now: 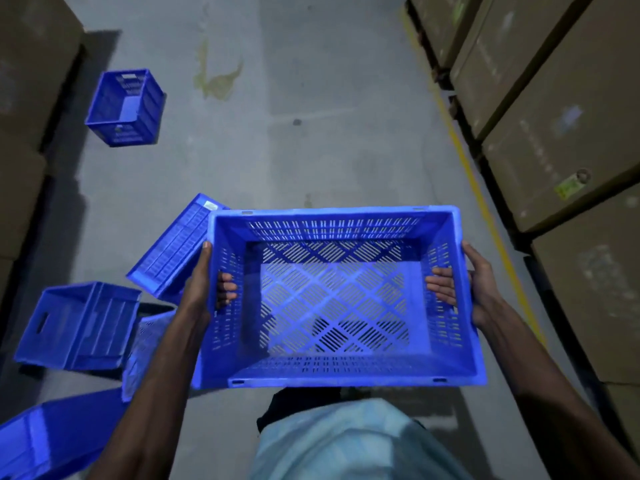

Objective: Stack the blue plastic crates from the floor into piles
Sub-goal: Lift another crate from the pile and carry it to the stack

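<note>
The held crate (341, 296) is blue plastic with slotted walls and a lattice bottom, and it is empty. It is carried in the air in front of the person's body, mouth up, above the grey floor (277, 150). The left hand (204, 285) takes its left short wall and the right hand (474, 285) its right short wall; each grip is closed on the crate, with the fingers (440, 284) pushed through the handle hole to the inside and the thumb on the outside along the rim.

On the floor to the left lie more blue crates: a tilted crate (173, 251) partly behind the held one, with a small white label too blurred to read, a solid-walled crate (76, 327) on its side, a slotted crate (145, 344) half hidden by the left forearm, and another (45, 438) cut off by the lower edge. A far crate (124, 107) stands upright and empty, well apart.

Cardboard boxes (554, 116) line the right side behind a yellow floor line (485, 206); one carries a yellow-green sticker (568, 187) that I cannot read
</note>
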Motion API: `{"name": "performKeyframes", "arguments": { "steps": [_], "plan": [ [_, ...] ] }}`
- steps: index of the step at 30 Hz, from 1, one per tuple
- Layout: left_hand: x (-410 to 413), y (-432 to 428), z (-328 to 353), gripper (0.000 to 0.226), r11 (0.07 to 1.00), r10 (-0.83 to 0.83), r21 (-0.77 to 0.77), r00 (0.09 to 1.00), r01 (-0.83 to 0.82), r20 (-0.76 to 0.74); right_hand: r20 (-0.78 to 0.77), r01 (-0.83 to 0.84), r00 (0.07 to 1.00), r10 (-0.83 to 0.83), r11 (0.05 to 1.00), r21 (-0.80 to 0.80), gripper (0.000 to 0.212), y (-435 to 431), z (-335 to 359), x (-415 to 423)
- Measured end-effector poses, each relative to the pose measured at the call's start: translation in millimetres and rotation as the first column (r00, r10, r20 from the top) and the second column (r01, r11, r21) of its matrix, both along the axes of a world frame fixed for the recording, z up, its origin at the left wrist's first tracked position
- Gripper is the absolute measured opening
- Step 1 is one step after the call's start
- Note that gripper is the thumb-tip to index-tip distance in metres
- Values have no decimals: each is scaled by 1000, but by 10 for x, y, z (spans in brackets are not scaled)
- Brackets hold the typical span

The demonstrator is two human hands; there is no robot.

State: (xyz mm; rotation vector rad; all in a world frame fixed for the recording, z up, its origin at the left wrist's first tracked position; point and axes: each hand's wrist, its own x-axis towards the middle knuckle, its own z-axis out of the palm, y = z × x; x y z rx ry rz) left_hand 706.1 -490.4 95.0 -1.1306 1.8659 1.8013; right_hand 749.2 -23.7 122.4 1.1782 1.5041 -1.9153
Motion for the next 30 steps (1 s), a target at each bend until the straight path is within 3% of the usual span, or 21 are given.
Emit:
{"name": "performKeyframes", "arguments": {
  "steps": [8,15,30],
  "plan": [
    [-2261,260,400,79,999,-33,19,999,34,-28,-81,37,996,-40,999,-37,80,283,335,-2126],
    [-4073,500,341,82,1000,-16,13,1000,16,-26,-84,21,996,-25,999,-43,92,553,279,-4063],
    [-7726,716,567,81,984,174,39,984,-172,-36,-83,-191,979,187,980,-45,88,828,487,-8631]
  ]
}}
